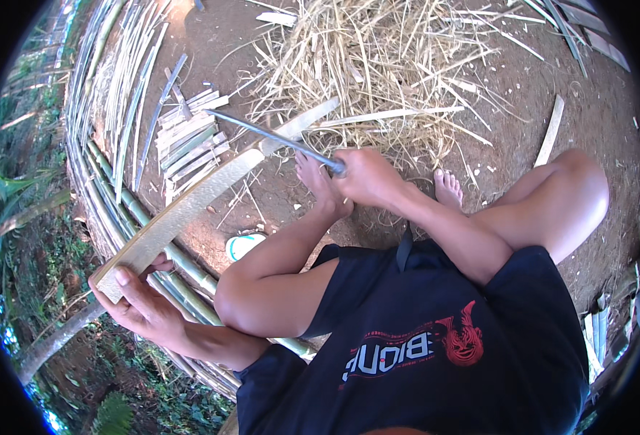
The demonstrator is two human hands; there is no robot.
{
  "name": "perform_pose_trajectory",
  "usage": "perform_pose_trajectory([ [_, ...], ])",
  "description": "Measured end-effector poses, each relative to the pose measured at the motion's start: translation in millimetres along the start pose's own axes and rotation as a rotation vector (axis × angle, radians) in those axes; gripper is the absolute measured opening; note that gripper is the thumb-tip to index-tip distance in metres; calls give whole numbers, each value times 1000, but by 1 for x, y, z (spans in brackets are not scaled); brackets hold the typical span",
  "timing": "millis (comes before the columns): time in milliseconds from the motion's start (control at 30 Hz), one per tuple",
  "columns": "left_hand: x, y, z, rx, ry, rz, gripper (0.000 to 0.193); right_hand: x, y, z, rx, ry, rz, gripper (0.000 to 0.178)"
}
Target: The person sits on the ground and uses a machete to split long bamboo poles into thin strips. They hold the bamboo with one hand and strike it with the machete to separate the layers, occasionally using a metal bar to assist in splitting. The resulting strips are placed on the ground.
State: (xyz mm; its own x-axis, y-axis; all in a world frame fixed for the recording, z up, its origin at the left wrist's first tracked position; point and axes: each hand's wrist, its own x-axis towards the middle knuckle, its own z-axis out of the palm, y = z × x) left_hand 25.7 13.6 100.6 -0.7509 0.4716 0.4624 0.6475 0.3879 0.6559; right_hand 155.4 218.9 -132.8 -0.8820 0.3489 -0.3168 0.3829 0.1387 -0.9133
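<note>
My left hand (142, 301) is closed around the near end of a long, flat, pale bamboo slat (196, 196), thumb on its upper face. From there the slat slants up and away to the right, its far end over the edge of the shavings. In my right hand (369, 177) is a long knife (251, 126), its handle hidden in the fist. Its narrow grey blade points left and crosses the slat past the middle, close to a notch-like mark on it. Whether the edge bites into the bamboo, I cannot tell.
A heap of curled bamboo shavings (378, 65) lies ahead of my bare feet. Short split pieces (193, 138) are stacked left of it. Green bamboo poles (182, 272) and long thin strips (128, 80) line the left side. A loose slat (550, 130) rests on the dirt at right.
</note>
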Motion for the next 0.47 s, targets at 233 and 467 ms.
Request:
perform_pose_trajectory([
  [233,-6,9,-7,7,26,-30,28,21,43,23,10,99,-12,22],
  [467,-4,-13,-14,-28,13,-29,33,-6,-5,11,-107,-62,-204,42],
])
